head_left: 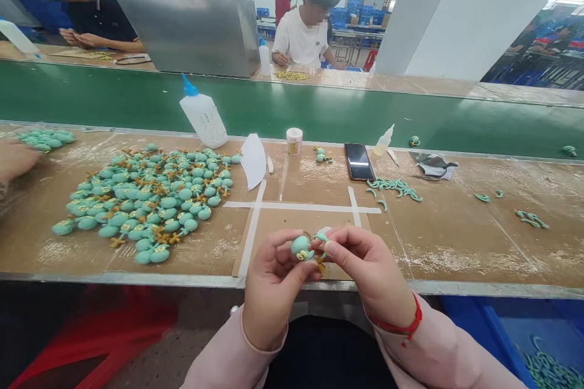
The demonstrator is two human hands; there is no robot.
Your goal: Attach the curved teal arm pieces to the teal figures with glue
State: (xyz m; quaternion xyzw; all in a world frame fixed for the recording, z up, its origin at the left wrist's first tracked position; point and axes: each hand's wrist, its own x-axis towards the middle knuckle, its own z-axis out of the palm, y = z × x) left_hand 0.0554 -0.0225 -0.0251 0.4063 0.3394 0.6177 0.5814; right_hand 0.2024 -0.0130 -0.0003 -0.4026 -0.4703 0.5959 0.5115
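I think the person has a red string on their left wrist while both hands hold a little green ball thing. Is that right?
The wrist is wrong: the head view shows the red string bracelet on the wrist of the right hand, not the left. The rest is right: the left hand and right hand both hold the little green ball thing.

Single head-worn camera, set above the near edge (410, 287) of the workbench (456, 243) and facing forward and down across it. The left hand (274, 285) and right hand (369, 267) appear closest to the lens, at lower centre, with both sleeves (456, 352) entering from the bottom of the frame. The workbench occupies the middle band at moderate range. Beyond its far edge, a green conveyor belt (137, 91) crosses the full width. A far bench (365, 82), a co-worker (301, 30) and a white pillar (456, 12) stand well back. Wide-angle curvature is visible along the bench edges.
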